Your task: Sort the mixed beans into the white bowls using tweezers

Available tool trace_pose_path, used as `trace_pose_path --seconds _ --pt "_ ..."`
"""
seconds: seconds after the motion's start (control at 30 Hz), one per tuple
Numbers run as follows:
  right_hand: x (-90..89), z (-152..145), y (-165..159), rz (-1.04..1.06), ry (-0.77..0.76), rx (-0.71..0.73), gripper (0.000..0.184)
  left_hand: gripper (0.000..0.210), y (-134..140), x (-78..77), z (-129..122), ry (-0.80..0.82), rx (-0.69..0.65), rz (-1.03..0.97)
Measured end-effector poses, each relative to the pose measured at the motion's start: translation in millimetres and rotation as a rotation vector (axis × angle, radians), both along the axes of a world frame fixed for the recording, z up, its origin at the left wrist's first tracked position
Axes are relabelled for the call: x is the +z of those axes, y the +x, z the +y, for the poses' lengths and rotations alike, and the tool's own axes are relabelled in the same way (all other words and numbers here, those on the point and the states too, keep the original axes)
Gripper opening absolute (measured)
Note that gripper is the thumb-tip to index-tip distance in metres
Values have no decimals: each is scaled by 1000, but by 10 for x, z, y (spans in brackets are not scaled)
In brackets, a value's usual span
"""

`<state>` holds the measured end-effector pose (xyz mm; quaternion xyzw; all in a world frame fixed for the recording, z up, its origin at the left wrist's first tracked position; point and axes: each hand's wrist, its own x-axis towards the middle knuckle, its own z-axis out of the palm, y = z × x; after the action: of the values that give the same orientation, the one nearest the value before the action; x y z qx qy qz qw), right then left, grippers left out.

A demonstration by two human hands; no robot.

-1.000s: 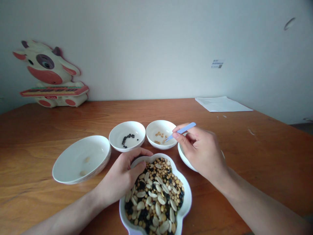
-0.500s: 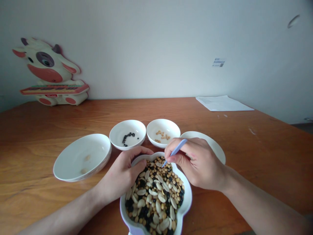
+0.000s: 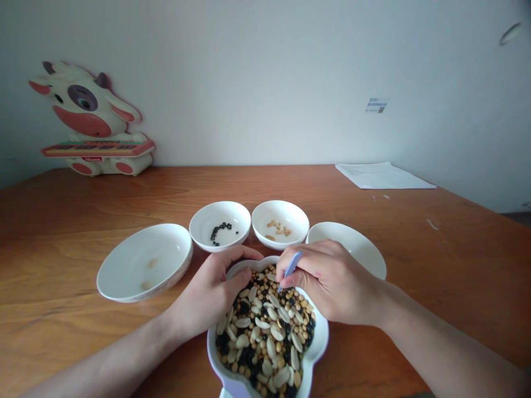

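A white, wavy-edged container (image 3: 321, 340) in front of me holds mixed peanuts (image 3: 276, 331), black beans (image 3: 248, 356) and small yellow beans (image 3: 305, 304). My left hand (image 3: 215, 290) grips its upper left rim, thumb inside and fingers over the outer side. In my right hand (image 3: 332, 279) is a pair of light blue tweezers (image 3: 292, 264), pinched between thumb and fingers. Its tip points down among the beans near the container's top; whether it grasps one I cannot tell. Behind stand a white bowl (image 3: 199, 218) with black beans and another white bowl (image 3: 299, 213) with yellow beans.
A larger white bowl (image 3: 120, 265) at left contains two pale pieces. At right, a white dish (image 3: 369, 251) is partly hidden by my right hand. A cow-shaped toy keyboard (image 3: 97, 149) and papers (image 3: 384, 176) lie along the back of the wooden table (image 3: 440, 265).
My right hand and the tweezers have shifted slightly, the tweezers now steeper with the tip a little lower in the beans. The whole view has moved slightly. My left hand keeps its hold.
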<state>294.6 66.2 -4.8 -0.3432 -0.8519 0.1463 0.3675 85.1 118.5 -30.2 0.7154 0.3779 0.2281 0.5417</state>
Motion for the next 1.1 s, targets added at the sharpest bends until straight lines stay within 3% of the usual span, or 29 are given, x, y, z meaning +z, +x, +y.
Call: trace_pose_path --seconds 0.27,0.67,1.1 --pt "-11 24 -9 -53 33 -22 14 21 -2 18 -6 -7 -7 -11" --pt "8 21 -16 -185 -51 -31 13 20 4 24 -11 7 -16 -7" --pt "-3 21 -16 -152 -38 -23 15 22 2 14 -4 -15 -9 -16"
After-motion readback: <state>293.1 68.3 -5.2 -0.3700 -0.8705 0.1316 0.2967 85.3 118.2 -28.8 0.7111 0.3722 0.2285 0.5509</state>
